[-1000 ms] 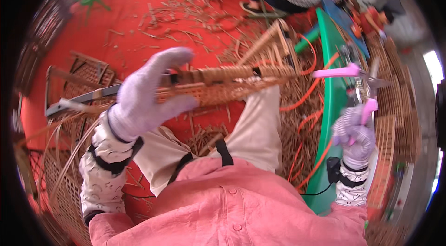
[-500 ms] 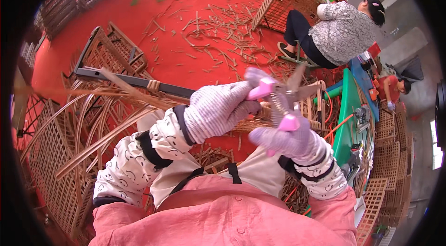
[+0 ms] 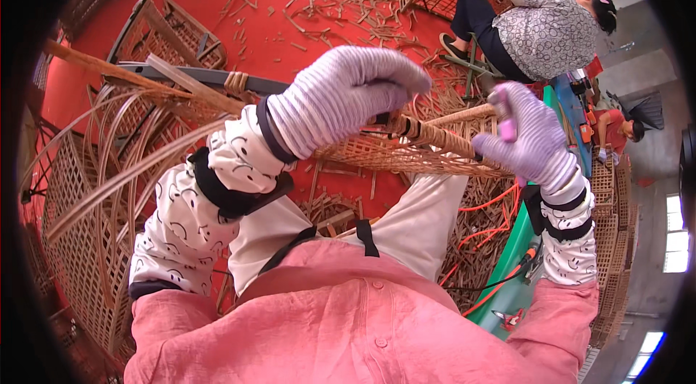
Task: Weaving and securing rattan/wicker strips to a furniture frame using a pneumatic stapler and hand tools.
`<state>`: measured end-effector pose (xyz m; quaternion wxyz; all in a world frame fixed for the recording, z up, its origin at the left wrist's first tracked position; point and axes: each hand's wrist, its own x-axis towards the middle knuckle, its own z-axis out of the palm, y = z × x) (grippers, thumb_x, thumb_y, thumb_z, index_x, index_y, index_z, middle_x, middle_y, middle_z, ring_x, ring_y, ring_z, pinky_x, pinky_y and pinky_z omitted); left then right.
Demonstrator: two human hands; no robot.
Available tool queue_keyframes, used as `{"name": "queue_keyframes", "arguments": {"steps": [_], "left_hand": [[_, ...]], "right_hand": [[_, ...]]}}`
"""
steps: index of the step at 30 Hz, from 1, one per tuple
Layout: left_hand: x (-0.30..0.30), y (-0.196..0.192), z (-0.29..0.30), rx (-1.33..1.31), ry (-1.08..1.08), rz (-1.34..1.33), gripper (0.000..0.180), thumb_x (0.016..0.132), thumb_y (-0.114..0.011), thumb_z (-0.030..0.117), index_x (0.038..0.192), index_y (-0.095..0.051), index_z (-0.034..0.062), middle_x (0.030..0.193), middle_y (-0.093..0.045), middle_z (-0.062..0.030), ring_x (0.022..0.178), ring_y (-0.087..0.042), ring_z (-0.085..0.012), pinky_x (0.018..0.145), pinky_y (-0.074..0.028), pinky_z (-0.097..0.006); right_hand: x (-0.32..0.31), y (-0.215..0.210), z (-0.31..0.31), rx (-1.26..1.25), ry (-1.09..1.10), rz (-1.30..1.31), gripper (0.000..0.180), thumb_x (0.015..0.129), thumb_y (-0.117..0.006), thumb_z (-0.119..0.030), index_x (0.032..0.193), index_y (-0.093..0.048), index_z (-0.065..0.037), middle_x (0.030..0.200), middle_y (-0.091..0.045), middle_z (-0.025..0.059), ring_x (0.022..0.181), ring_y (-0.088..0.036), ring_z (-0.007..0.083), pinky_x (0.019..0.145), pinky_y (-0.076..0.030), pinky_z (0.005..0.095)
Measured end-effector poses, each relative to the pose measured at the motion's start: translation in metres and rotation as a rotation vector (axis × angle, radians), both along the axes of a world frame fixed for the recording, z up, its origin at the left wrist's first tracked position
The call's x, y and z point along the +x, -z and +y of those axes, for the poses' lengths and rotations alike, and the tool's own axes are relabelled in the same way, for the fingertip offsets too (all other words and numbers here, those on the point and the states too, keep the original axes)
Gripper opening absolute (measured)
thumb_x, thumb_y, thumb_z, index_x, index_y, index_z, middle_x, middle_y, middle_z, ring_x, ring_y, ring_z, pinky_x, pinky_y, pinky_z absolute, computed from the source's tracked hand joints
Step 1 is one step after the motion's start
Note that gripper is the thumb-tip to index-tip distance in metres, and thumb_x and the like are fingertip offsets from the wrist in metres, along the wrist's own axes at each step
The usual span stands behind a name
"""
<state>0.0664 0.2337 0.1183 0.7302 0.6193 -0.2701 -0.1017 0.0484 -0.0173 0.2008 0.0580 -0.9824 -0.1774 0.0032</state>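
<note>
My left hand (image 3: 341, 101), in a striped lilac glove, is closed with bent fingers just above the woven rattan frame (image 3: 406, 156). The frame lies across my lap. A wrapped rod (image 3: 435, 136) along its edge runs out from beneath that hand; anything inside the fingers is hidden. My right hand (image 3: 533, 134), gloved alike, is raised at the frame's right end. Closed in it are pruning shears, whose pink handle (image 3: 505, 123) shows between thumb and fingers; their blades are mostly hidden or blurred.
Loose rattan strips (image 3: 138, 185) arch at the left beside lattice panels (image 3: 87, 232). A dark bar (image 3: 254, 85) lies beyond my left hand. On the right are a green bench edge (image 3: 507, 261) and orange cords (image 3: 496, 228). A seated co-worker (image 3: 547, 36) is at the far right.
My right hand has moved right and up with the shears, away from my left hand. The left hand has lifted slightly and come off the shears. The view has shifted a little.
</note>
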Motion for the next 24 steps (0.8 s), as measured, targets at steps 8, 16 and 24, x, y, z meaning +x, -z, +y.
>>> {"name": "queue_keyframes", "arguments": {"steps": [8, 16, 24], "left_hand": [[0.003, 0.006, 0.004, -0.067, 0.007, 0.081, 0.018, 0.082, -0.058, -0.003, 0.099, -0.062, 0.0008, 0.089, -0.063, -0.0022, 0.085, -0.06, -0.0102, 0.077, -0.049, -0.025], [0.003, 0.007, 0.001, -0.043, -0.019, 0.057, 0.017, 0.082, -0.059, -0.002, 0.098, -0.062, 0.0006, 0.089, -0.063, -0.0039, 0.084, -0.061, -0.0112, 0.075, -0.051, -0.025], [0.002, 0.007, 0.003, -0.002, -0.037, 0.034, 0.015, 0.082, -0.059, -0.001, 0.097, -0.063, 0.0008, 0.089, -0.063, -0.0035, 0.083, -0.061, -0.0108, 0.075, -0.051, -0.025]], "right_hand": [[0.002, 0.032, 0.021, -0.255, -0.217, -0.014, 0.052, 0.058, -0.073, -0.043, 0.095, -0.06, -0.008, 0.086, -0.058, 0.0105, 0.085, -0.057, 0.0283, 0.078, -0.045, 0.0393], [0.004, 0.022, 0.031, -0.329, -0.208, 0.035, 0.053, 0.058, -0.074, -0.042, 0.094, -0.059, -0.007, 0.087, -0.058, 0.0114, 0.085, -0.058, 0.0295, 0.076, -0.046, 0.0399], [0.008, 0.007, 0.048, -0.336, -0.121, 0.268, 0.05, 0.065, -0.064, -0.05, 0.086, -0.063, -0.005, 0.077, -0.061, 0.0163, 0.076, -0.062, 0.0316, 0.071, -0.049, 0.0421]]}}
